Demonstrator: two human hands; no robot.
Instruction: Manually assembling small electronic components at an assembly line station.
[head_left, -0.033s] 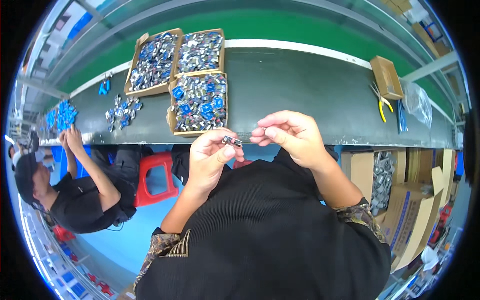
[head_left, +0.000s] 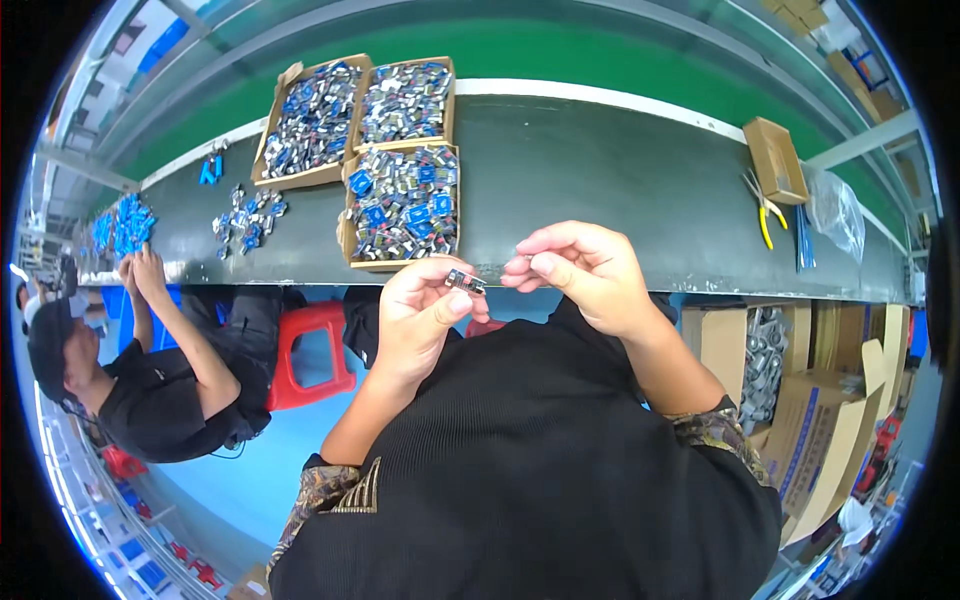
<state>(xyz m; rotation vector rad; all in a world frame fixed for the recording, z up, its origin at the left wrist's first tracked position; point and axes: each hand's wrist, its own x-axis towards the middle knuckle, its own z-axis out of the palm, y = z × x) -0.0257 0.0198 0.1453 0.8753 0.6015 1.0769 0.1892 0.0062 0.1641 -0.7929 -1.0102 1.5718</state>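
Between the thumb and fingers of my left hand (head_left: 425, 305) is a small rectangular component (head_left: 466, 281), dark and silvery with a touch of red. My right hand (head_left: 590, 275) is held just to the right of it, a short gap apart. Its thumb and fingers are pinched together, and whatever they hold, if anything, is too small to make out. Both hands are above the near edge of the dark table (head_left: 580, 190). Beyond my left hand stands a cardboard tray (head_left: 459, 205) filled with similar small parts and several blue pieces.
Two more filled trays (head_left: 262, 160) adjoin it, with loose parts (head_left: 247, 220) to their left. Yellow-handled pliers (head_left: 766, 225), a small carton (head_left: 775, 160) and a clear bag (head_left: 836, 215) lie right. A co-worker (head_left: 150, 380) sits left by blue pieces (head_left: 132, 225). Open cartons (head_left: 815, 430) stand below right.
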